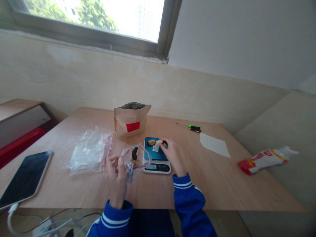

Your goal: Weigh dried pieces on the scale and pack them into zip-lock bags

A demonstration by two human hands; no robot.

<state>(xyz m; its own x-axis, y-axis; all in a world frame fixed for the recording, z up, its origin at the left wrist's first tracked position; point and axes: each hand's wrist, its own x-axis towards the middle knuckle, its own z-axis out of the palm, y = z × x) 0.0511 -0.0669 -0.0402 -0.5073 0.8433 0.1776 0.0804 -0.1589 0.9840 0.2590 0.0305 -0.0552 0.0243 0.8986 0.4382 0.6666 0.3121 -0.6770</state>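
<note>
My left hand pinches a small clear zip bag by its edge. Inside or behind its film show a dark curved piece and a tan-brown piece. The bag overlaps the left edge of a kitchen scale with a blue plate and a lit display. Over that plate, my right hand has its fingers closed on a pale piece with a dark edge, which looks like dried mushroom. Another brown piece lies on the plate just left of my fingertips.
An open brown paper pouch stands behind the scale. Clear zip bags are piled at left, near a phone with a cable. Two screwdrivers, white paper and a red-white bottle lie to the right.
</note>
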